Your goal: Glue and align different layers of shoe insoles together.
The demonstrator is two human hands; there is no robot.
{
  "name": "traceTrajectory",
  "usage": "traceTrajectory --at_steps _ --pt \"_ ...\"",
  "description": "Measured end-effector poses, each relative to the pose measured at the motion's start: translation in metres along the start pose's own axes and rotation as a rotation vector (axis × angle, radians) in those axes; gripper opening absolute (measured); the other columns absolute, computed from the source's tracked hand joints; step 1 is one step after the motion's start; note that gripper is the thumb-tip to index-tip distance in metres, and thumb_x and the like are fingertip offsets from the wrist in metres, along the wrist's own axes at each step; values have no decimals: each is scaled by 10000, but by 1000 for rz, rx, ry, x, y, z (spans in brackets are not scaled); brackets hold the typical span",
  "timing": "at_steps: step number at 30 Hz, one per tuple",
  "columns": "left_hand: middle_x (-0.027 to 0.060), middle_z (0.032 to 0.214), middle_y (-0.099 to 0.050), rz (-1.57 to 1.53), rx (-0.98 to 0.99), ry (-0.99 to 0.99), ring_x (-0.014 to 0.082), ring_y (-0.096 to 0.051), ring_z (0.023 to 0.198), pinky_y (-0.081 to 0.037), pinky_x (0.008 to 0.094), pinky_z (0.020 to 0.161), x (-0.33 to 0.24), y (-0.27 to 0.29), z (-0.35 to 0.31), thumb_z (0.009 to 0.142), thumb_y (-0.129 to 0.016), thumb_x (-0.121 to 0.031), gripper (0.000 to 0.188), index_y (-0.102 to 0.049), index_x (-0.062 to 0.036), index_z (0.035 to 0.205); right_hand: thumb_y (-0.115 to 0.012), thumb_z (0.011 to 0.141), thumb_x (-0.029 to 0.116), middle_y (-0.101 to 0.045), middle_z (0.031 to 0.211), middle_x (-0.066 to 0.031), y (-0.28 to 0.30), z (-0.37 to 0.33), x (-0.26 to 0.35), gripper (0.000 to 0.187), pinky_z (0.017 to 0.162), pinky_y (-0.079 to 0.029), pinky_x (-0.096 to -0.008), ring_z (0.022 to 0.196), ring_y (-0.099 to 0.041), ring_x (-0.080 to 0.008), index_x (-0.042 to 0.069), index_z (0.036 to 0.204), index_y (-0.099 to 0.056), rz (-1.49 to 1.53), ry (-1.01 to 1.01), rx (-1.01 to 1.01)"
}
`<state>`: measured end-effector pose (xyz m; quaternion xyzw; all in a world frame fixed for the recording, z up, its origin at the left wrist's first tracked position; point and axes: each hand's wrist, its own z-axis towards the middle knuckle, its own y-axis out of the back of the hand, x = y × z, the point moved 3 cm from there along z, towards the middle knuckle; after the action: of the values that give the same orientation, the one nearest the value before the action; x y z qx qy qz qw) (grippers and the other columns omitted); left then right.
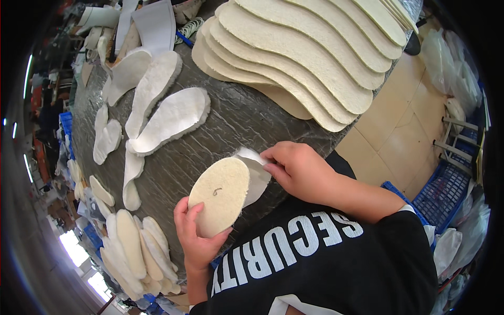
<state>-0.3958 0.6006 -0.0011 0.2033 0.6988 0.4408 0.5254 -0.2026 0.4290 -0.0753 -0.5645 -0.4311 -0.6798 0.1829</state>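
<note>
Close to my body, my left hand grips a cream insole by its lower end, thumb on the face and fingers around the edge. A small pen mark shows on that face. Behind the insole is a white fleece lining piece, its smooth side partly visible. The thumb and index finger of my right hand pinch this lining at its upper edge. How far the two pieces are joined is hidden behind the insole.
Stacked cream insoles fan across the table's far right. White fleece pieces lie at left on the dark wrinkled table cover. A pile of insoles sits at lower left. Beyond the right edge stands a blue crate.
</note>
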Motion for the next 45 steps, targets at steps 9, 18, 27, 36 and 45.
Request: traceTrajectory --at_steps 9,18,27,36,45 --pt "186 1293 -448 -152 -67 39 334 -496 1156 -429 432 968 17 -1 -12 558 -873 -208 732 -543 -45 1192 -574 930 35 -651 757 -54 -5 8 0 102 567 -503 -235 637 -623 -90 -28 982 -636 515 -494 314" --pt "186 1310 -441 -185 -101 61 331 -486 1175 -416 428 985 25 0 -19 580 -879 -253 728 -546 -35 1190 -625 837 -4 -618 861 -160 -20 7 5 117 739 -500 -359 810 -613 -314 -33 944 -590 217 32 135" --pt "193 1333 -427 -121 -95 -46 330 -484 1189 -421 426 991 13 7 -15 576 -878 -227 744 -538 -43 1211 -516 984 118 -619 953 -40 -39 7 -23 110 815 -470 -306 887 -581 -156 22 983 -570 909 -435 248" --pt "220 1343 -439 -43 -79 -216 374 -519 1160 -455 456 959 -4 4 -1 585 -883 -208 733 -548 -64 1220 -531 978 121 -626 1020 -62 -45 4 -18 117 879 -499 -328 956 -613 -156 31 1030 -585 1606 -652 299" --pt "221 1331 -454 27 -59 -252 384 -537 1131 -484 462 911 -14 2 9 567 -902 -190 715 -575 -71 1192 -551 957 96 -633 1051 -89 -47 4 -19 145 916 -503 -350 999 -627 -185 -3 1062 -566 1672 -658 326"
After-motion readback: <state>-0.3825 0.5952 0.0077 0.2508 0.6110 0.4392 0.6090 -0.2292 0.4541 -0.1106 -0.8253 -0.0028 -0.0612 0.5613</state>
